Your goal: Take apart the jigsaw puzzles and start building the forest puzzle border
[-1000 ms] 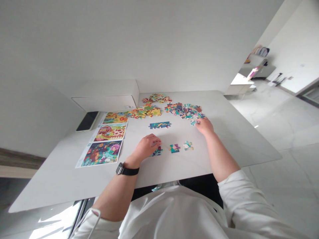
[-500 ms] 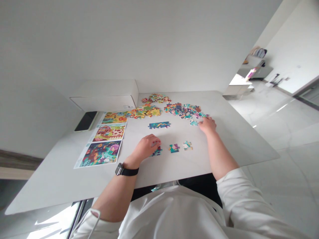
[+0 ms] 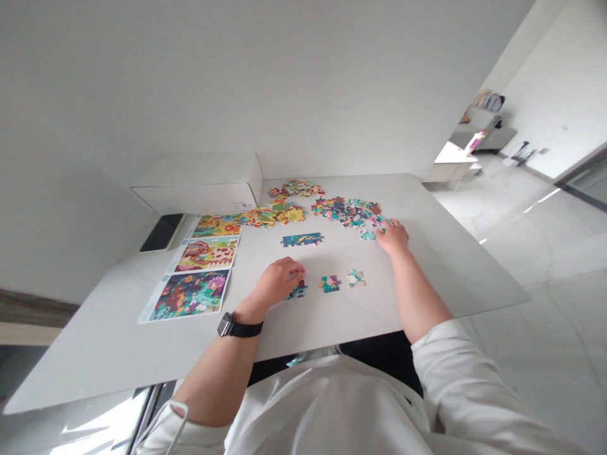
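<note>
My left hand (image 3: 283, 278) is curled over dark blue and red puzzle pieces (image 3: 298, 291) on the table, its fingertips closed on their upper edge and partly covering them. To the right lie two loose pieces, a teal and purple puzzle piece (image 3: 331, 284) and a teal and white puzzle piece (image 3: 355, 278). My right hand (image 3: 394, 237) reaches to the right edge of the blue and purple puzzle pile (image 3: 348, 212), fingers somewhat apart and touching pieces there. Beside its thumb lies a light teal puzzle piece (image 3: 367, 235). A joined blue puzzle strip (image 3: 302, 240) sits between the hands and the piles.
Three picture sheets, with a night scene (image 3: 192, 294), a farm (image 3: 208, 253) and a lion (image 3: 217, 225), lie at the left. Behind them are a phone (image 3: 162, 232) and a white box (image 3: 196, 193). A yellow pile (image 3: 277, 213) and a red-green pile (image 3: 298, 188) sit farther back.
My right hand has shifted slightly at the pile's edge, its fingers spreading a little. My left hand stays on the same pieces. The whole view has moved slightly.
</note>
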Motion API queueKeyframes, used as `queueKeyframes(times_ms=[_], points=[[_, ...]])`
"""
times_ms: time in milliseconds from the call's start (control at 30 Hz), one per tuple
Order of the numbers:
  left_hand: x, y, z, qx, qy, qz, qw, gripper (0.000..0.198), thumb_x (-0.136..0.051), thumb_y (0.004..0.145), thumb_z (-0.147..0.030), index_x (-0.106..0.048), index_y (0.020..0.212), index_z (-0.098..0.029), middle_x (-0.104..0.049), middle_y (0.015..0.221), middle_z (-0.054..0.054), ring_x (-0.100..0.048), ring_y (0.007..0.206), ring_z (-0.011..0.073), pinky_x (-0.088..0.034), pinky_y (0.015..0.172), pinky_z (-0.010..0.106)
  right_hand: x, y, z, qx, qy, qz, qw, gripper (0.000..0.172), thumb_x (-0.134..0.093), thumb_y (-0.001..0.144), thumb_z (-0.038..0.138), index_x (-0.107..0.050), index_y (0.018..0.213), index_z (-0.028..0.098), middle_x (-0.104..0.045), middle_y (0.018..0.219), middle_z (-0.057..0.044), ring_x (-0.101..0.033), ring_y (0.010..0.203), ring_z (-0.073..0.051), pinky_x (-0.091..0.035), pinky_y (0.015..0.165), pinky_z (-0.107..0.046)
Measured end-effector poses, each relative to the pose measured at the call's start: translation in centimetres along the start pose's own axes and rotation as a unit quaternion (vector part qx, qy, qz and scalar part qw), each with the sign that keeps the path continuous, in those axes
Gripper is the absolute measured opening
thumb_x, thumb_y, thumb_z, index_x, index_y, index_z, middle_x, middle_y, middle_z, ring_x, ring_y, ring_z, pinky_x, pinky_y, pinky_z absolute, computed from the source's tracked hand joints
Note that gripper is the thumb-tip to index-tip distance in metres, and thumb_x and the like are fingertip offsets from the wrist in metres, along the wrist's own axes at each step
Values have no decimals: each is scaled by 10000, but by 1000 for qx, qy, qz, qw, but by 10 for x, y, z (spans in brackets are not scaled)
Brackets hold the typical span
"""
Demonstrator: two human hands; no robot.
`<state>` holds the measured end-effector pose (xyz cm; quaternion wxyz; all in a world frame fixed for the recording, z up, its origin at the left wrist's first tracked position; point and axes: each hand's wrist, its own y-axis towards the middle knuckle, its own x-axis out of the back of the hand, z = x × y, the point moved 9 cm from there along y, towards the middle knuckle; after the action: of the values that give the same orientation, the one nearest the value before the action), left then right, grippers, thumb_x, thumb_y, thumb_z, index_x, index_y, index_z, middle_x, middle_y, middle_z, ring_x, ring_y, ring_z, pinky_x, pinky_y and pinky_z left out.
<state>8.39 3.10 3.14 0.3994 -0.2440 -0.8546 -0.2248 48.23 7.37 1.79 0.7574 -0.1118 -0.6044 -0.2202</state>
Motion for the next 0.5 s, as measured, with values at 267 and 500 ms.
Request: queueKeyframes(times_ms=[267, 500], points=[[1, 1, 1, -6, 2, -8, 1000, 188, -624, 990, -321, -790, 965, -235, -758, 989, 62, -720, 901, 220, -559, 893, 351, -14, 6, 16, 80, 39, -5, 996, 386, -546, 1036, 405, -741, 1342, 273, -650, 1510, -124, -573, 1387, -335, -415, 1198, -558], [1, 1, 0, -10, -2, -5, 1000, 186, -618, 986, -313, -780, 940, -235, -760, 981, 62, -722, 932, 229, -553, 900, 357, -15, 3, 27, 150, 86, -20, 985, 320, -611, 1005, 367, -789, 1255, 274, -717, 1424, -92, -609, 1374, -274, -441, 1199, -452]])
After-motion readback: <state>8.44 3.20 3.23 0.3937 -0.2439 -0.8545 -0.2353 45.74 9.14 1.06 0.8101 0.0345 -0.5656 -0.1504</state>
